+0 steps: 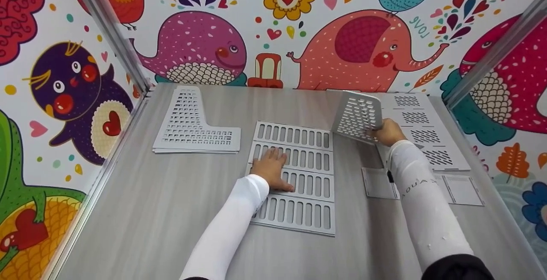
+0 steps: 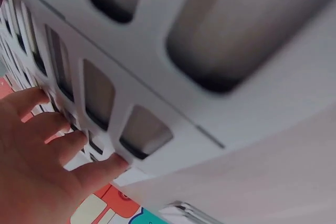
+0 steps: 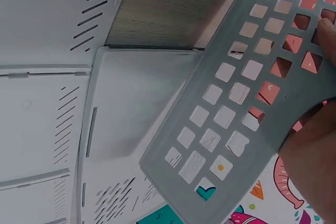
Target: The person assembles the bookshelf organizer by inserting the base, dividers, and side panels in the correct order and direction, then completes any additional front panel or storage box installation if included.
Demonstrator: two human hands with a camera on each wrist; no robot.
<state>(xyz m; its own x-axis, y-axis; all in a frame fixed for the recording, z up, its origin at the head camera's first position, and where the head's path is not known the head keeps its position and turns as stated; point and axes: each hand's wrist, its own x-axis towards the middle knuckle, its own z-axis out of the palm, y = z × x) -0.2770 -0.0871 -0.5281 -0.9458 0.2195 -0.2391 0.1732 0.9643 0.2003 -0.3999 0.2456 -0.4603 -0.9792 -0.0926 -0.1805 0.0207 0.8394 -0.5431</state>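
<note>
My left hand (image 1: 270,171) rests with spread fingers on a light grey panel (image 1: 308,173) that has rows of long rounded slots and lies flat on the table. In the left wrist view the fingertips of that hand (image 2: 47,156) touch the slotted panel (image 2: 157,95). At the far right, my right hand (image 1: 388,132) grips the edge of a grey perforated panel (image 1: 358,115), which stands tilted up off the tabletop. Its rectangular holes show the printed wall through them in the right wrist view, where the thumb lies over the perforated panel (image 3: 294,85).
An L-shaped stack of perforated panels (image 1: 196,145) lies at the left. Behind my right arm are a white panel with slanted slits (image 1: 412,131) and smaller rectangular pieces, one a thin plate (image 1: 380,182), another a divided frame (image 1: 466,190). Metal posts (image 1: 122,45) and printed walls border the table.
</note>
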